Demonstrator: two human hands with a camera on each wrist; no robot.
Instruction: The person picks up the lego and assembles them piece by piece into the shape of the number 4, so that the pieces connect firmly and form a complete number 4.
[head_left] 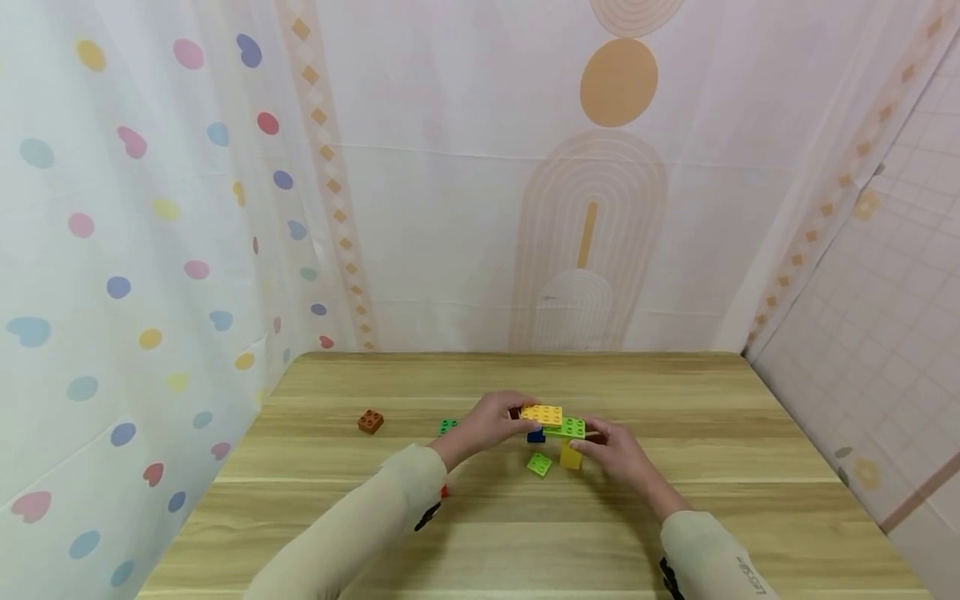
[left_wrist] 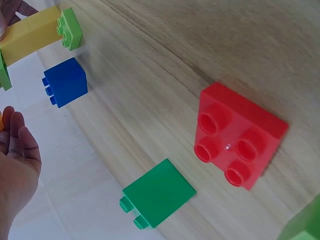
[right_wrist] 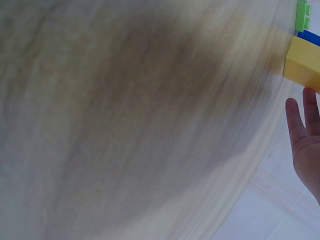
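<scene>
Pale sleeves [head_left: 360,517] rise from the bottom of the head view to the left grip [head_left: 491,419], pinching the orange brick [head_left: 542,413] right of centre, and the right grip [head_left: 618,454], holding the yellow brick [head_left: 570,455] below the light-green brick [head_left: 574,427]. Seating the orange brick probably wants studs aligned squarely and firm support underneath. A brown brick [head_left: 371,422] lies left of centre on the tabletop [head_left: 525,550].

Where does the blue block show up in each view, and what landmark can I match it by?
Head: blue block, slightly right of centre, below the middle, partly hidden.
Left wrist: blue block, upper left.
Right wrist: blue block, upper right edge, only a strip showing.
Shared landmark: yellow block beside it.
</scene>
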